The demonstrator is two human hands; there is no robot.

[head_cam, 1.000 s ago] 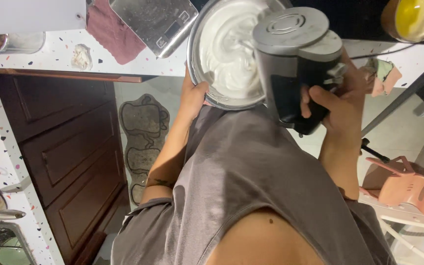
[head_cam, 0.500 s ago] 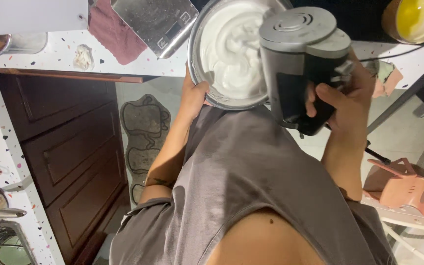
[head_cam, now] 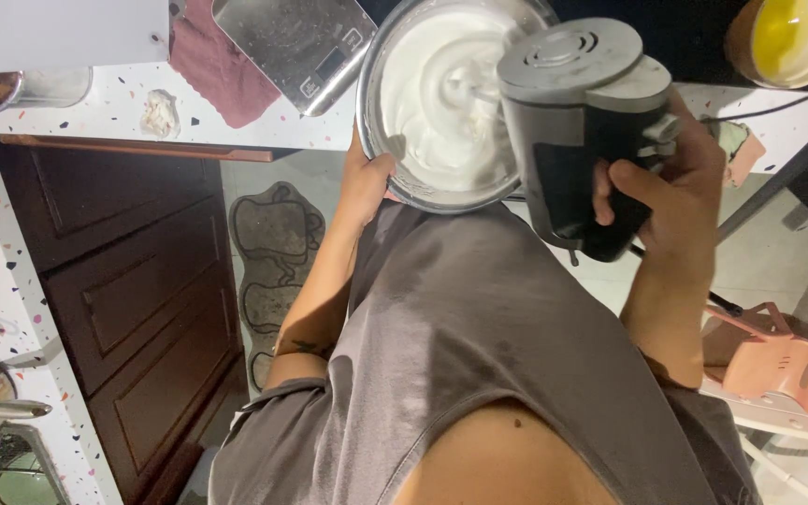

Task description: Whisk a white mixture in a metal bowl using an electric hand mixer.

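A steel mixing bowl [head_cam: 378, 154] full of stiff white whipped cream [head_cam: 437, 103] sits at the edge of a speckled white counter. My left hand [head_cam: 367, 182] grips the bowl's near rim. My right hand [head_cam: 670, 182] is closed around the handle of a grey and black electric hand mixer [head_cam: 577, 122], held over the bowl's right side. Its beaters [head_cam: 474, 84] dip into the cream, partly hidden by the mixer body.
A steel kitchen scale [head_cam: 296, 47] and a dark red cloth [head_cam: 212, 61] lie on the counter [head_cam: 95, 117] left of the bowl. Dark wooden cabinet doors [head_cam: 133, 290] stand below. A yellow bowl [head_cam: 787, 37] is at the top right, a pink chair [head_cam: 787, 365] lower right.
The mixer has shifted a little to the right and up over the bowl. My left hand stays on the rim.
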